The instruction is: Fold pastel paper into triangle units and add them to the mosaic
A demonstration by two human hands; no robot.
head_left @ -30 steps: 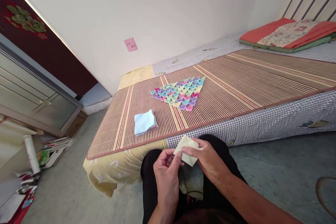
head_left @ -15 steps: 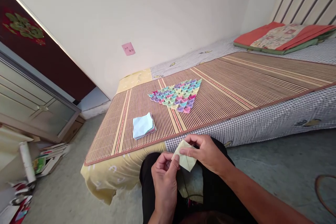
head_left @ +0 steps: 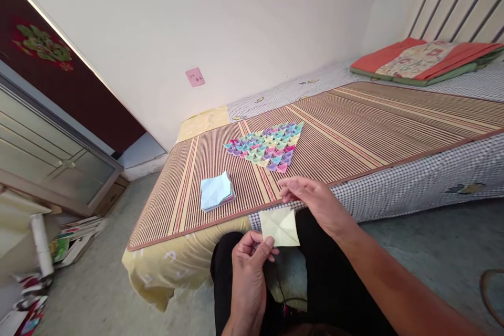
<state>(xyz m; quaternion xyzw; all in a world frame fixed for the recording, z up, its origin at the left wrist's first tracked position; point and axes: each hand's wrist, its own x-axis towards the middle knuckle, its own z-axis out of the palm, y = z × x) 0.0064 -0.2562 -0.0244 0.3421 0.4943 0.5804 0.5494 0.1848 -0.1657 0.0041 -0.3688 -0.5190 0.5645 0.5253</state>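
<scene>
Between the thumb and fingers of my left hand (head_left: 252,257) is a pale yellow square of paper (head_left: 282,228), gripped at its lower left corner. Crease lines cross its face. My right hand (head_left: 311,199) is apart from the paper, above and right of it near the bed's edge, fingers partly stretched and holding nothing I can see. On the mat beyond, small folded paper pieces (head_left: 268,147) in pastel colours lie in rows. A stack of square paper sheets (head_left: 216,190), light blue on top, lies left of them.
A striped mat (head_left: 338,142) covers the bed, over a checked sheet (head_left: 409,176). Folded red and floral bedding (head_left: 425,60) lies at the far right. A pink note (head_left: 195,77) is on the wall. Books and papers (head_left: 76,241) lie on the floor at left.
My right hand has let go of the yellow paper and moved up, away from it. The paper, now held by my left hand alone, has turned and shows its creased face more fully.
</scene>
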